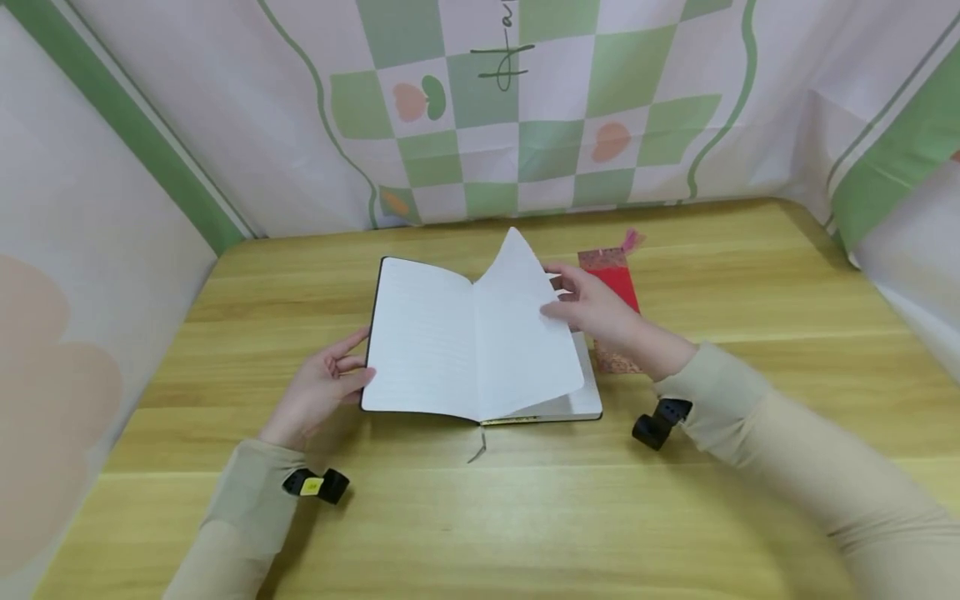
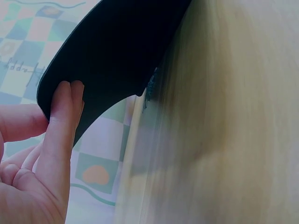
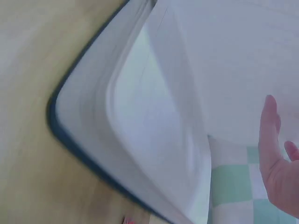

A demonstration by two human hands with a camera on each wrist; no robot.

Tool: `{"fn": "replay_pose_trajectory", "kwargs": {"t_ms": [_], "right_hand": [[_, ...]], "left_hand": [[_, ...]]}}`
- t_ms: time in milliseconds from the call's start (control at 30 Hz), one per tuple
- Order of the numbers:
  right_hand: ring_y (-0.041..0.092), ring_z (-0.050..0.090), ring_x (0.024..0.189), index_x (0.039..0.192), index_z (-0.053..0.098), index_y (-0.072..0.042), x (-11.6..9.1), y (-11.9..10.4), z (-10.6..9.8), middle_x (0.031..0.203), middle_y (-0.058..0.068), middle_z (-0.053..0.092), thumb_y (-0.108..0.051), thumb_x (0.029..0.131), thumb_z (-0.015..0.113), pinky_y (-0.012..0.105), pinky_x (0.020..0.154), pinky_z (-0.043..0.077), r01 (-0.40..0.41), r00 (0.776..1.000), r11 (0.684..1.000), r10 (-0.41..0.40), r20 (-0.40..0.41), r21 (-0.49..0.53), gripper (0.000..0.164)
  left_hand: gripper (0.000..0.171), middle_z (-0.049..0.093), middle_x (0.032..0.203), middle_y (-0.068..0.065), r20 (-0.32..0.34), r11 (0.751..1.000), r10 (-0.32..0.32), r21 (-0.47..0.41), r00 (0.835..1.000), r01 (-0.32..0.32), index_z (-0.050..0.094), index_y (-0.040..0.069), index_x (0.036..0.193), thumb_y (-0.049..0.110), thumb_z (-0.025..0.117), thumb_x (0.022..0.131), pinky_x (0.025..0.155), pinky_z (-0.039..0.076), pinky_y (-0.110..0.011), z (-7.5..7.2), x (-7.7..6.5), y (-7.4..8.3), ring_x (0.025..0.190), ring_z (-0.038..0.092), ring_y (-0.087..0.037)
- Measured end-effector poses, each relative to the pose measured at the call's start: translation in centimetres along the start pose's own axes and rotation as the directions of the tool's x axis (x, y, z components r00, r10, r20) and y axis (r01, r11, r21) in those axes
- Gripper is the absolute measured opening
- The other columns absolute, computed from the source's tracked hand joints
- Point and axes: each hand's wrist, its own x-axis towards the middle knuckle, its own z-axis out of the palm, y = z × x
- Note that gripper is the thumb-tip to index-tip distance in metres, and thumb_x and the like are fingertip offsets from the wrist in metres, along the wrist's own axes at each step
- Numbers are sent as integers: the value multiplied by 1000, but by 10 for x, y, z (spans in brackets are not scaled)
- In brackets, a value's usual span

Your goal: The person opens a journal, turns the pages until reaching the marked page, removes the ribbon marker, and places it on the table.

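Note:
A notebook [image 1: 423, 342] with a dark cover and white pages lies spread, its left half tilted up. My left hand [image 1: 318, 383] pinches the left edge; the left wrist view shows the fingers on the back of the dark cover [image 2: 112, 51] and the thumb on the other side. One right-hand page [image 1: 517, 333] stands lifted, bowed, its upper corner raised. At its outer edge is my right hand [image 1: 596, 308], thumb and forefinger apart, the thumb overlapping the page in the head view. In the right wrist view a right-hand finger [image 3: 268, 126] extends straight.
To the right of the notebook lies a red patterned bookmark-like strip [image 1: 617, 283] with a pink tassel, partly hidden by my right hand. A thin ribbon [image 1: 478, 446] pokes out below the spine. Behind the wooden table [image 1: 465, 517] hangs a green-and-white checked curtain [image 1: 547, 108].

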Motion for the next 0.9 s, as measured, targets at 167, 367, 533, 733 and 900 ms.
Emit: {"fn": "replay_pose_trajectory", "kwargs": {"t_ms": [167,367,533,733,900], "right_hand": [[35,43,122,152,17,-12,2,-6,11,146,18,31,-30,100,41,49,100,42,42,983,995,-57,174,90,59],[34,30,134,152,19,-17,1,-14,37,150,14,27,-39,100,42,53,109,27,248,920,918,-124,372,-308,62],[40,13,141,153,14,-30,4,-21,60,158,11,11,-54,94,47,63,109,19,277,916,746,-14,402,-605,72],[46,4,142,151,10,-40,11,-22,79,160,6,-3,-63,88,48,72,105,10,198,914,678,134,383,-708,77],[52,4,140,151,2,-40,15,-25,91,160,5,-10,-65,87,49,73,102,14,199,905,598,192,380,-777,83]], "left_hand": [[64,58,126,-17,-2,1000,-5,-2,1000,5,26,17,150,6,56,94,80,54,-29,0,-1,0,89,65,-8],[64,60,124,-17,-3,1000,11,-23,1000,-11,27,15,150,5,56,94,78,54,-26,1,-2,2,86,65,-6],[64,57,129,-20,-1,1000,7,-15,1000,-7,27,16,150,7,56,94,79,54,-28,1,-1,1,89,65,-7],[64,55,129,-21,15,1000,20,-18,1000,-20,25,16,151,5,54,95,79,54,-27,0,0,-3,89,65,-6],[62,52,133,-24,43,999,34,-15,999,-33,22,13,151,5,51,97,78,54,-26,-4,0,-5,91,64,-6]]}}
